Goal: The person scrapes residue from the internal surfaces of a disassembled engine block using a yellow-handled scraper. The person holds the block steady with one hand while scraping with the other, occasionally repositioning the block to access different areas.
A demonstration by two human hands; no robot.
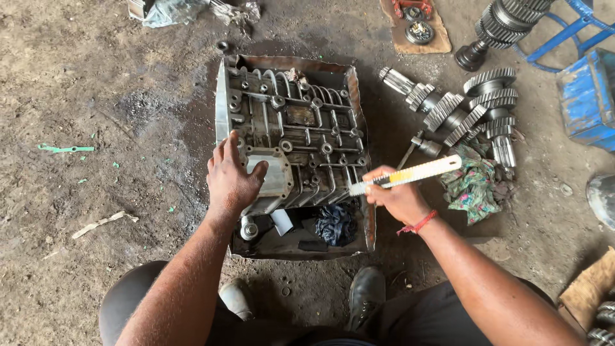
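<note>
A grimy metal gearbox housing (301, 128) lies in a shallow metal tray (368, 224) on the dirt floor. My left hand (230, 176) rests flat on the housing's near left corner, fingers spread over a square cover plate (272, 173). My right hand (397, 195) grips a long brush with a white and yellow handle (410, 173), held slanted over the tray's right edge. In the tray's near end lie a dark rag (334, 224) and a small white cylinder (280, 222).
Toothed gear shafts (477, 109) lie on the ground to the right beside a patterned cloth (471, 182). A blue metal frame (576, 32) and blue box (586, 96) stand at far right. Cardboard with small parts (416, 29) lies at the top. My shoes (365, 291) are near the tray.
</note>
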